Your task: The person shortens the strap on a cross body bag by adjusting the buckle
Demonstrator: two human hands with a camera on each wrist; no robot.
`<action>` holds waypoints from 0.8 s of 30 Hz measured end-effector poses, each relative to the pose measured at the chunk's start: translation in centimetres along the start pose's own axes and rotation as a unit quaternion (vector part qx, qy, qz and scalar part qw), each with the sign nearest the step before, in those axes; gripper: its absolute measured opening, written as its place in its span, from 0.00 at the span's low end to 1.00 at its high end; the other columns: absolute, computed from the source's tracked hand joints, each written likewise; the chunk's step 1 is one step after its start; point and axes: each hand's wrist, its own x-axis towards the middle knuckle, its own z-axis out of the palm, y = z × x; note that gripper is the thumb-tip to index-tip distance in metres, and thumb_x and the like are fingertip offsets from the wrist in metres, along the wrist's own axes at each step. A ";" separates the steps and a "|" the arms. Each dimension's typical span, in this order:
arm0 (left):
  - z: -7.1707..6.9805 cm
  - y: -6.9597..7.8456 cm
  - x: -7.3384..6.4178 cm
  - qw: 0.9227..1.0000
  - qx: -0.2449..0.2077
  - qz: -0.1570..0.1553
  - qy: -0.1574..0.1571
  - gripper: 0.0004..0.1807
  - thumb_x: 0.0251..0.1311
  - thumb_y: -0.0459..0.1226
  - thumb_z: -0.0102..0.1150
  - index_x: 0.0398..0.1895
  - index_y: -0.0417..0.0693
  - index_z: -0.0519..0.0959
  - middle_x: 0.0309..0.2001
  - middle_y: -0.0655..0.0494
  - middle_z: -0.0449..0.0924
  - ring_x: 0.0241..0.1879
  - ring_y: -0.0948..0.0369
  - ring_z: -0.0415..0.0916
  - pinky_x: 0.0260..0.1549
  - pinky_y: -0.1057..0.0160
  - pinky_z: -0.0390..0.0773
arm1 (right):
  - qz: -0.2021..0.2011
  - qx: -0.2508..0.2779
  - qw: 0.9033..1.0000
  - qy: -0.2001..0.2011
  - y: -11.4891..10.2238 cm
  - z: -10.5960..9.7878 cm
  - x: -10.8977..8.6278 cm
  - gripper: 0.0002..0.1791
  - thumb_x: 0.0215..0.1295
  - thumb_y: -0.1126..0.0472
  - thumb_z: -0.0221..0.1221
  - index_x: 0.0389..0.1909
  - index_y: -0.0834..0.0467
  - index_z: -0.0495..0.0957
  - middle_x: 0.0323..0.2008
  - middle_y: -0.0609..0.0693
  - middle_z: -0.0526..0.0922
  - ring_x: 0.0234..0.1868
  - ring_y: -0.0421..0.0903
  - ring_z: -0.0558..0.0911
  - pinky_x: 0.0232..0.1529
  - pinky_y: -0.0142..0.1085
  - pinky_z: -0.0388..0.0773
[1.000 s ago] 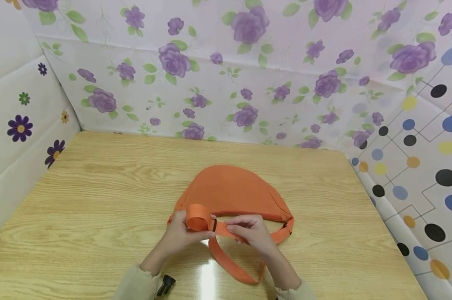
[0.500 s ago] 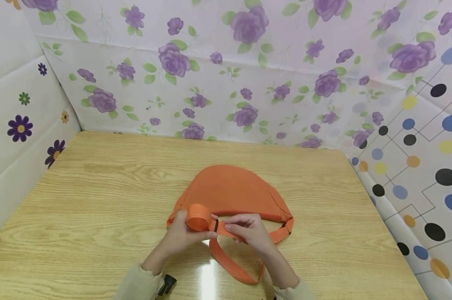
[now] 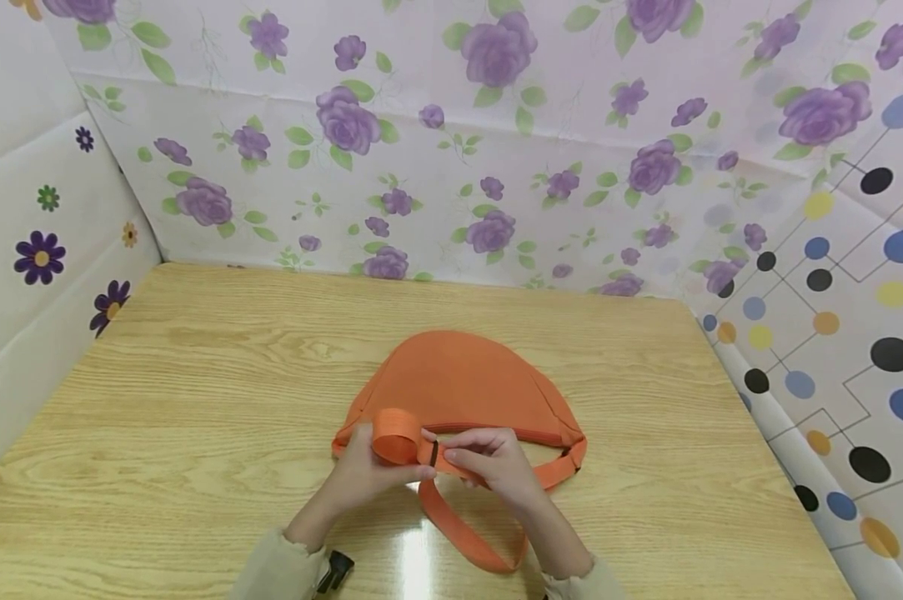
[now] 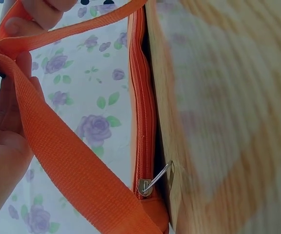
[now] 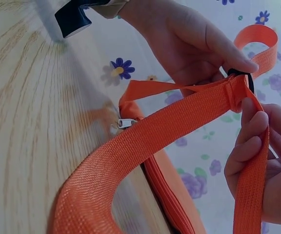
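Observation:
An orange waist bag lies on the wooden table, its zip edge towards me. Just in front of it, both hands hold its orange webbing strap off the table. My left hand pinches the strap at a black strap slider, thumb against the slider in the right wrist view. Above that hand the strap stands up in a round loop. To the right of the slider, my right hand pinches the strap between thumb and fingers. A metal zip pull hangs at the zip's end.
A black plastic buckle lies beside the left sleeve near the front of the table. Flower-printed sheeting rises behind and at the left, dotted sheeting at the right.
The slider has shifted slightly right, towards my right hand, which has come a little left. The strap loop stays in much the same place, and the bag has hardly moved.

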 end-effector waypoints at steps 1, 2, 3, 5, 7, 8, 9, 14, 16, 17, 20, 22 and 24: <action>0.0 0.0 0.0 1.000 0.002 -0.002 0.000 0.14 0.43 0.23 0.65 0.36 0.33 0.76 0.31 0.45 0.77 0.30 0.63 0.72 0.28 0.63 0.74 | -0.003 0.003 1.000 -0.003 0.0 0.0 0.0 0.14 0.59 0.75 0.53 0.38 0.58 0.83 0.38 0.54 0.82 0.10 0.35 0.57 0.17 0.26 0.64; 0.0 0.0 0.0 1.000 0.005 -0.005 0.000 0.14 0.43 0.23 0.65 0.37 0.33 0.76 0.31 0.46 0.76 0.30 0.64 0.72 0.28 0.63 0.73 | -0.003 0.006 1.000 -0.005 0.0 0.1 0.1 0.14 0.59 0.75 0.52 0.38 0.59 0.82 0.42 0.56 0.80 0.10 0.36 0.56 0.17 0.26 0.64; 0.0 0.0 -0.1 1.000 0.008 -0.007 0.001 0.14 0.43 0.23 0.65 0.37 0.34 0.76 0.31 0.46 0.76 0.30 0.64 0.71 0.27 0.63 0.73 | -0.006 0.008 1.000 -0.007 0.1 0.1 0.1 0.14 0.59 0.76 0.52 0.39 0.60 0.82 0.45 0.58 0.78 0.10 0.37 0.56 0.17 0.26 0.64; 0.1 0.1 -0.1 1.000 0.014 -0.013 0.003 0.14 0.43 0.24 0.65 0.36 0.34 0.76 0.30 0.48 0.76 0.29 0.65 0.70 0.26 0.64 0.72 | -0.007 0.009 1.000 -0.007 0.1 0.1 0.1 0.13 0.59 0.76 0.52 0.39 0.64 0.81 0.46 0.60 0.77 0.10 0.37 0.55 0.17 0.26 0.64; 0.1 0.1 -0.1 1.000 0.017 -0.015 0.005 0.14 0.43 0.24 0.65 0.36 0.35 0.76 0.30 0.49 0.76 0.28 0.65 0.69 0.25 0.64 0.72 | -0.006 0.007 1.000 -0.005 0.1 0.2 0.2 0.11 0.59 0.76 0.52 0.40 0.67 0.80 0.46 0.61 0.77 0.09 0.38 0.54 0.17 0.26 0.64; 0.0 0.1 -0.1 1.000 0.018 -0.017 0.006 0.14 0.43 0.24 0.66 0.36 0.35 0.76 0.29 0.50 0.75 0.27 0.66 0.69 0.25 0.65 0.72 | -0.003 0.006 1.000 -0.003 0.2 0.2 0.2 0.11 0.59 0.75 0.52 0.39 0.67 0.80 0.46 0.61 0.77 0.09 0.38 0.54 0.17 0.26 0.64; 0.0 0.1 -0.1 1.000 0.019 -0.018 0.007 0.14 0.43 0.24 0.66 0.36 0.35 0.76 0.29 0.51 0.75 0.27 0.66 0.69 0.24 0.65 0.71 | 0.000 0.006 1.000 0.000 0.2 0.2 0.1 0.11 0.59 0.75 0.52 0.39 0.67 0.80 0.46 0.60 0.77 0.09 0.38 0.54 0.17 0.27 0.63; 0.0 0.0 -0.1 1.000 0.016 -0.025 0.009 0.14 0.43 0.25 0.66 0.35 0.36 0.75 0.29 0.51 0.75 0.27 0.66 0.69 0.24 0.65 0.71 | 0.021 -0.003 1.000 0.018 0.1 0.4 0.1 0.12 0.59 0.72 0.54 0.37 0.56 0.83 0.44 0.56 0.79 0.11 0.36 0.60 0.17 0.28 0.62; 0.1 0.0 -0.1 1.000 0.009 -0.028 0.010 0.15 0.43 0.25 0.66 0.36 0.35 0.75 0.30 0.49 0.76 0.28 0.65 0.70 0.25 0.64 0.72 | 0.022 -0.008 0.999 0.025 0.0 0.5 0.1 0.12 0.59 0.72 0.55 0.35 0.55 0.83 0.43 0.54 0.80 0.11 0.37 0.62 0.17 0.28 0.63; 0.1 0.0 -0.1 1.000 0.004 -0.029 0.010 0.15 0.43 0.24 0.66 0.36 0.35 0.75 0.31 0.48 0.76 0.29 0.64 0.71 0.27 0.64 0.73 | 0.022 -0.009 0.999 0.027 0.0 0.5 0.1 0.12 0.58 0.72 0.55 0.35 0.56 0.83 0.43 0.53 0.80 0.11 0.38 0.62 0.17 0.27 0.63; 0.2 0.1 -0.1 1.000 -0.006 -0.026 0.009 0.15 0.43 0.23 0.65 0.38 0.32 0.75 0.33 0.43 0.76 0.33 0.61 0.73 0.31 0.62 0.74 | 0.022 -0.013 0.999 0.033 -0.1 0.7 0.1 0.07 0.58 0.73 0.55 0.36 0.68 0.80 0.39 0.52 0.81 0.11 0.39 0.62 0.17 0.27 0.63; 0.2 0.2 -0.1 0.999 -0.007 -0.033 0.011 0.16 0.43 0.23 0.65 0.38 0.32 0.75 0.34 0.42 0.76 0.35 0.60 0.74 0.33 0.62 0.74 | 0.032 -0.016 0.999 0.039 -0.2 0.8 0.1 0.09 0.57 0.73 0.56 0.36 0.77 0.75 0.34 0.51 0.83 0.12 0.38 0.63 0.17 0.27 0.63; 0.2 0.3 -0.1 0.999 -0.004 -0.046 0.015 0.17 0.42 0.23 0.65 0.39 0.33 0.74 0.35 0.43 0.76 0.35 0.60 0.74 0.34 0.62 0.74 | 0.043 -0.023 0.998 0.047 -0.2 0.9 0.1 0.13 0.57 0.72 0.56 0.36 0.82 0.71 0.27 0.48 0.82 0.12 0.37 0.63 0.17 0.27 0.64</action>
